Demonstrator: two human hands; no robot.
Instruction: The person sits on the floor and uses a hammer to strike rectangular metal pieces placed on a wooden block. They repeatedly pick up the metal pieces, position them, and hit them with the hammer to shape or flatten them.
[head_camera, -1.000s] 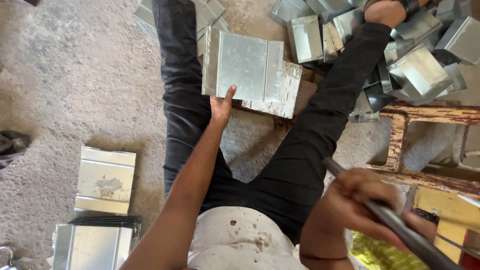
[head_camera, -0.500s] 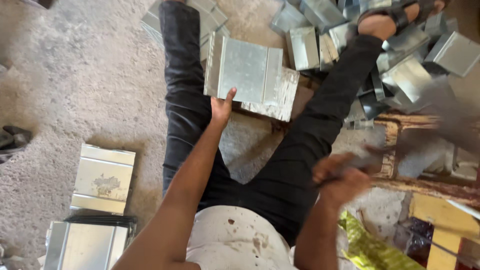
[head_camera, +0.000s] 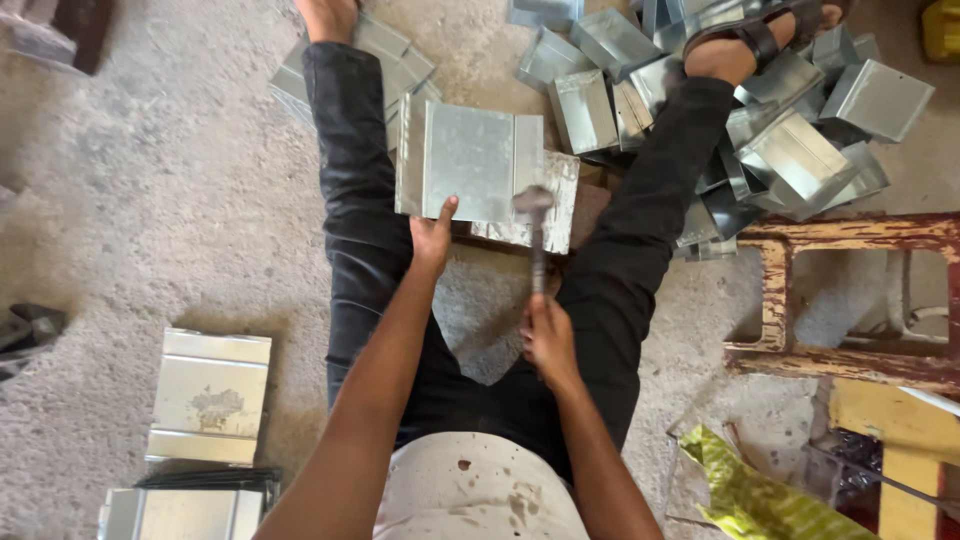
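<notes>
person's sitting on the concrete floor (head_camera: 150, 200), legs spread. closest in, the right hand (head_camera: 548, 340) has its grip closed round a hammer (head_camera: 536, 235) handle, the head down on the right part of a folded sheet-metal piece (head_camera: 470, 160). just left of that, the left hand (head_camera: 432, 238) pinches the piece's near edge, thumb on top, holding it flat on a block between the knees. flat metal sheets (head_camera: 208, 395) are stacked off to the left. farther out on the right there's a pile of bent metal boxes (head_camera: 800, 150), with a worn wooden frame (head_camera: 850, 235) beside it.
</notes>
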